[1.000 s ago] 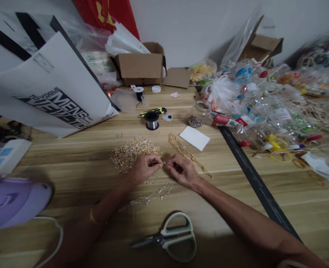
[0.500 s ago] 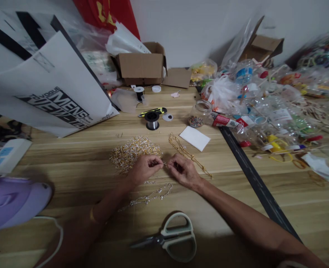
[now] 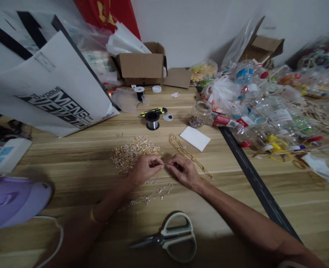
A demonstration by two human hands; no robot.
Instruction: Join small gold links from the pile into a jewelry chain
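My left hand (image 3: 147, 168) and my right hand (image 3: 183, 169) meet fingertip to fingertip over the table. Both are closed in a pinch, with a tiny gold-coloured piece (image 3: 165, 164) between them, too small to name. Behind my left hand lies a heap of small gold and silver links (image 3: 135, 150). A gold chain (image 3: 194, 159) stretches along the table just beyond my right hand. Nearer to me, a silver chain (image 3: 150, 197) is laid out in a loose loop. Scissors (image 3: 178, 238) with pale handles lie at the front, blades pointing left.
Beyond the heap stand a wire spool (image 3: 152, 121), a yellow-black cutter (image 3: 160, 111) and a jar of beads (image 3: 199, 113). A white card (image 3: 195, 138) lies nearby. Plastic bottles (image 3: 278, 115) crowd the right side. At left are a paper bag (image 3: 53, 85) and a purple appliance (image 3: 16, 203).
My fingertips have shifted very slightly, and the right hand's fingers are a little more extended around the small piece. Everything else stays where it was.
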